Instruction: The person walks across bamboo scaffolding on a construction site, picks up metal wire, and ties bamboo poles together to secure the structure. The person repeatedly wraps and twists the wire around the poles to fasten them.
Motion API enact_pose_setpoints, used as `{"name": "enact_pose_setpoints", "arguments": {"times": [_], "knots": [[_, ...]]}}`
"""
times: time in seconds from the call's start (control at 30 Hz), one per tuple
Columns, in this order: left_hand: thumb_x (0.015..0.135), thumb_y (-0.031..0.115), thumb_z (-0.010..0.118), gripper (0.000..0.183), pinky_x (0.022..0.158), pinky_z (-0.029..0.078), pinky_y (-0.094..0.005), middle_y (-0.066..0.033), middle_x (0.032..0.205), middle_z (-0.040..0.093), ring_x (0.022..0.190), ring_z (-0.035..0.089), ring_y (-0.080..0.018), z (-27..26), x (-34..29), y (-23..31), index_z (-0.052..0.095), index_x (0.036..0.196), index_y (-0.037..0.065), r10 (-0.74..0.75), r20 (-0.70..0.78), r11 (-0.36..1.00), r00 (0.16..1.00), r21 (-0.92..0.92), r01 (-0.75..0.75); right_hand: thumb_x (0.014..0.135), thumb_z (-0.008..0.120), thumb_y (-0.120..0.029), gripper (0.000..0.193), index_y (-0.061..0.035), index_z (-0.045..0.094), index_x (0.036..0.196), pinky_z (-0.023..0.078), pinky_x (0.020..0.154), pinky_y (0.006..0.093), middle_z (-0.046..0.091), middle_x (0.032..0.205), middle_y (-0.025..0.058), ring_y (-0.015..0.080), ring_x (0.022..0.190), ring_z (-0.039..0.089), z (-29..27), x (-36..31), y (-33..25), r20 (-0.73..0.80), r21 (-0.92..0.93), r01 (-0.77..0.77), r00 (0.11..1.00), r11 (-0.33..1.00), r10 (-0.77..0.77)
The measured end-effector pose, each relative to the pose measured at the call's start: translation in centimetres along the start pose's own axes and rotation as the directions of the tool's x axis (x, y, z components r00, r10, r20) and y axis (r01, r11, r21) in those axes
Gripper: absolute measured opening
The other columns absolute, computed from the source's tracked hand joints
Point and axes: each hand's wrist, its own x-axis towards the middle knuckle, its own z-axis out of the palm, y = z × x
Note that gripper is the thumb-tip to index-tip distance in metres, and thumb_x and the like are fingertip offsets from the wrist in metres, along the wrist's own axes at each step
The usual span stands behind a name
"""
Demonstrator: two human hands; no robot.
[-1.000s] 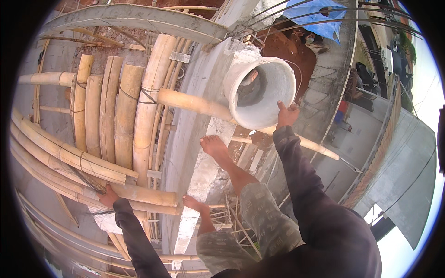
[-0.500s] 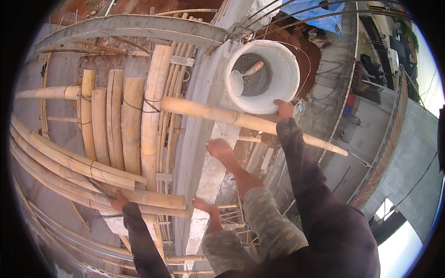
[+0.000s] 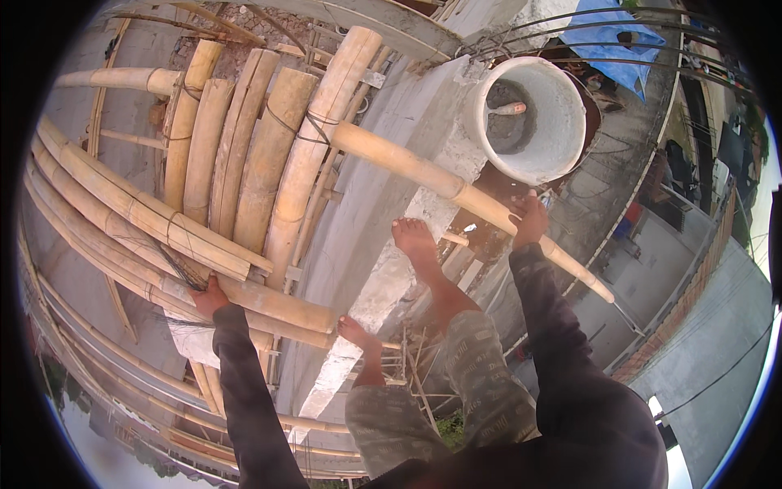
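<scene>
My left hand (image 3: 210,297) is closed at the lower left, against the bamboo poles. A bundle of thin dark wire (image 3: 186,279) runs into its fingers, its loose ends spreading to either side. My right hand (image 3: 531,222) is over a long bamboo pole (image 3: 423,171), just below a white bucket (image 3: 562,155). Its thumb and fingers look apart, and I see nothing held; whether it touches the pole is unclear. Inside the bucket is grey mortar (image 3: 511,134) and a trowel (image 3: 513,108), its handle showing and its blade partly hidden.
My bare feet (image 3: 417,243) stand along a narrow concrete wall top (image 3: 330,379). Upright bamboo pieces (image 3: 273,151) tied with wire are on the left, above long bamboo poles (image 3: 122,191). Steel bars (image 3: 603,45) and a blue tarp (image 3: 615,41) are at upper right. Ground shows far below.
My right hand has come off the bucket's rim and drawn back over the bamboo pole. My left hand stays on the wire by the poles. The view has turned and shifted.
</scene>
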Motion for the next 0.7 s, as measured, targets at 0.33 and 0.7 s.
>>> {"name": "enact_pose_setpoints", "arguments": {"times": [0.33, 0.7], "knots": [[0.072, 0.028, 0.073, 0.072, 0.087, 0.045, -0.0396, -0.0263, 0.113, 0.059, 0.104, 0.057, -0.0386, -0.6, 0.0, -0.5, 0.043, 0.129, -0.004, 0.138, 0.020, 0.990, 0.990, -0.023, -0.137, 0.067, 0.074, -0.030, 0.067, -0.0022, 0.047, 0.122, 0.041, 0.093, 0.0442, 0.049, 0.120, 0.0207, 0.0366, 0.108, 0.051, 27.1, -3.8, 5.1, 0.844, -0.289, 0.952, 0.302, 0.098, -0.444], [0.077, 0.028, 0.071, 0.040, 0.047, 0.041, -0.0292, -0.0045, 0.068, 0.053, 0.051, 0.049, -0.0146, -1.0, 1.3, -2.7, 0.053, 0.098, 0.000, 0.311, 0.094, 0.933, 0.946, -0.220, -0.285, 0.061, 0.074, -0.037, 0.074, 0.0066, 0.049, 0.116, 0.049, 0.085, 0.0401, 0.061, 0.104, 0.0243, 0.0361, 0.100, 0.060, 34.4, -0.3, 5.8, 0.961, -0.183, 0.982, 0.169, -0.044, -0.221]]}}
